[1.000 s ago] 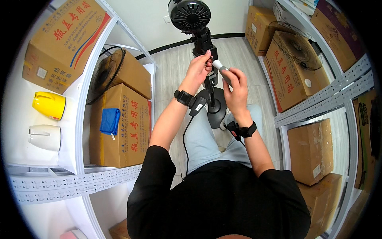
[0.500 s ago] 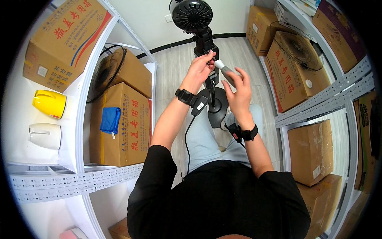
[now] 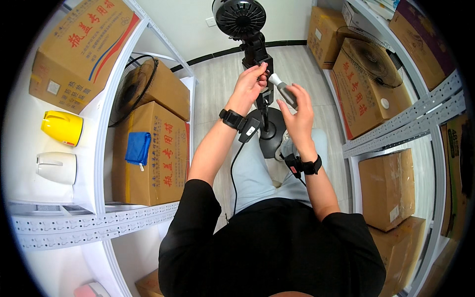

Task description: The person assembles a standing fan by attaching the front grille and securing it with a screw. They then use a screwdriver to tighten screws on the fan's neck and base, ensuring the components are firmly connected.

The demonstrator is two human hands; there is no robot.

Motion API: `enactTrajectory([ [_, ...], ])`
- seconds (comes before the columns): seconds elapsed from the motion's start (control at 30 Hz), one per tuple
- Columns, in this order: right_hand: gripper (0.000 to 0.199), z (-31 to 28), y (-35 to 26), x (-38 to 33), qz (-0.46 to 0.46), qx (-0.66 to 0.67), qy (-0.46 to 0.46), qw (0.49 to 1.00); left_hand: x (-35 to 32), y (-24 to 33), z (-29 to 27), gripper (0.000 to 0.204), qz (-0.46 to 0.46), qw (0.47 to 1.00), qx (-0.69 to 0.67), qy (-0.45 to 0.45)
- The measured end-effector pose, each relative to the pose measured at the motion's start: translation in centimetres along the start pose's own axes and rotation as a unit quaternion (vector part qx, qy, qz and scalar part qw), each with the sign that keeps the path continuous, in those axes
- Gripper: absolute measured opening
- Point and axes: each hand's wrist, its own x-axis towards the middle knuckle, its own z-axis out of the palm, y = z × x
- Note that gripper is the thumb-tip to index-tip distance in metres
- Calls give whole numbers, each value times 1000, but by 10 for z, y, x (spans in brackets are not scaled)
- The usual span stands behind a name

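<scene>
A black fan (image 3: 241, 21) without a grille or blades stands in front of me, its motor head above a black post and round base (image 3: 273, 144). My left hand (image 3: 251, 85) is closed at the post, thumb and fingertips pinched together; what they hold, if anything, is hidden. In my right hand (image 3: 300, 115) is a screwdriver-like tool (image 3: 287, 94) with a grey handle and white collar. The handle lies between thumb and fingers, its white end tilted up toward my left fingertips. Any shaft beyond the collar cannot be made out.
White metal shelves flank me. Cartons (image 3: 153, 153) fill the left one, with a blue cloth (image 3: 138, 147), a fan grille (image 3: 129, 91), and yellow (image 3: 63, 128) and white (image 3: 57, 168) plastic housings. On the right another grille (image 3: 370, 57) lies on a carton (image 3: 354, 94). A cable (image 3: 232, 173) hangs from my left wrist.
My right fingers have shifted slightly along the grey handle, and more of it shows. My left hand stays in nearly the same place at the post.
</scene>
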Motion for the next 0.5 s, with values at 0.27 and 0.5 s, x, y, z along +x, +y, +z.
enactTrajectory([
  [0.27, 31, -7, -2, 2, 105, 20, -48, 993, -2, -5, 7, 14, -1, 998, -51, 43],
  [0.5, 32, -6, -3, 2, 30, -14, -12, 999, 0, -2, 0, 14, 11, 1000, -28, -3],
])
